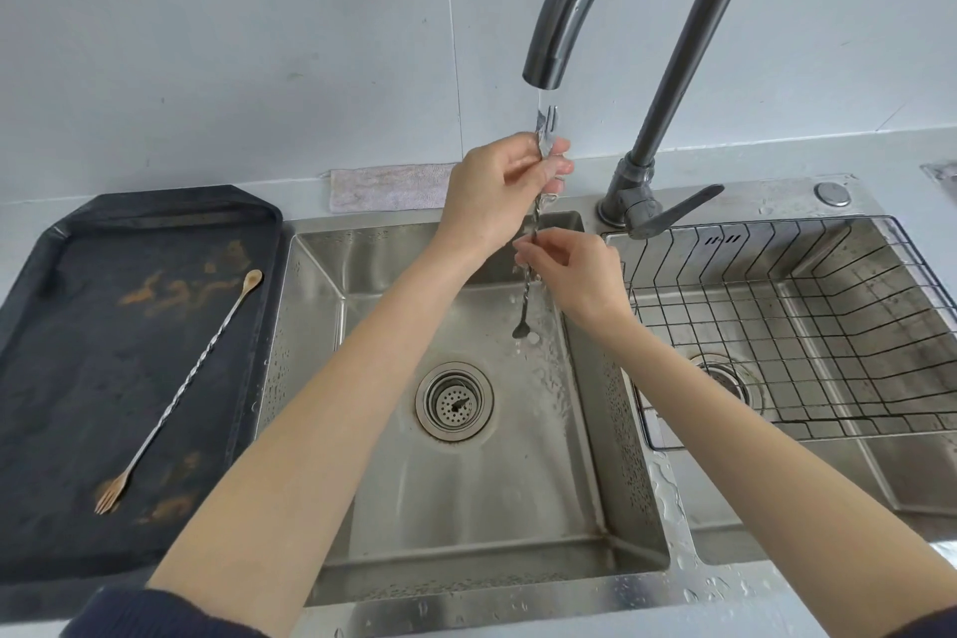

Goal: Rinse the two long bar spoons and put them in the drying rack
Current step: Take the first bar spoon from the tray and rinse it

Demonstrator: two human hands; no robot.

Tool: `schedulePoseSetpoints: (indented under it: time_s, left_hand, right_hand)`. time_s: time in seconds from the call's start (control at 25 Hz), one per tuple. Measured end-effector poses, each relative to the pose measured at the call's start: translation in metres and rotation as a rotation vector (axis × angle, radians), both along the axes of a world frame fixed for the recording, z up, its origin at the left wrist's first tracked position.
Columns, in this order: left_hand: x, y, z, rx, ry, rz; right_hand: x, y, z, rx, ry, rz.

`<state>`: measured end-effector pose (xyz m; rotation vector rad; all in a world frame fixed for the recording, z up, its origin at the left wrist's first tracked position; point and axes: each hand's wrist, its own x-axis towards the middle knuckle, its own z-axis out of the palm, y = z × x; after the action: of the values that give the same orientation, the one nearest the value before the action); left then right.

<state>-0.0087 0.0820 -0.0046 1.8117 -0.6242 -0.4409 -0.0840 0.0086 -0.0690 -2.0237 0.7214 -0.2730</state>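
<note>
Bar spoon (529, 275), upright under tap (541, 67) w/ water running: left hand (497, 192) grips top, right hand (575, 269) pinches mid-stem; risk: wet twisted stem slips into sink (611, 430); 2nd spoon (178, 391) on tray (46, 378).

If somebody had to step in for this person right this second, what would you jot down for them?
Left hand: fingers grip the first bar spoon near its fork end, held upright under the running faucet.
Right hand: fingers pinch the same spoon's twisted stem lower down, over the left sink basin.
Second bar spoon lies on the dark tray, untouched.
Drying rack in the right basin holds no spoons.
Left: finish this rinse, rack it, rinse and rack the second.
</note>
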Motion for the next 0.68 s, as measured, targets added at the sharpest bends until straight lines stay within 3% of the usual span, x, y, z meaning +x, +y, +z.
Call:
schedulePoseSetpoints:
  time_s: [0.32,0.48,0.68]
  left_hand:
    - [0.007,-0.005,0.013,0.051,0.009,-0.079]
    - [0.011,-0.001,0.008,-0.058,0.101,-0.007]
    - [0.014,0.006,0.001,-0.096,0.106,0.045]
  right_hand:
    - [0.004,-0.001,0.000,-0.026,0.011,0.043]
    - [0.002,-0.001,-0.002,-0.008,0.048,0.037]
    - [0.011,-0.002,0.010,0.007,-0.064,0.047]
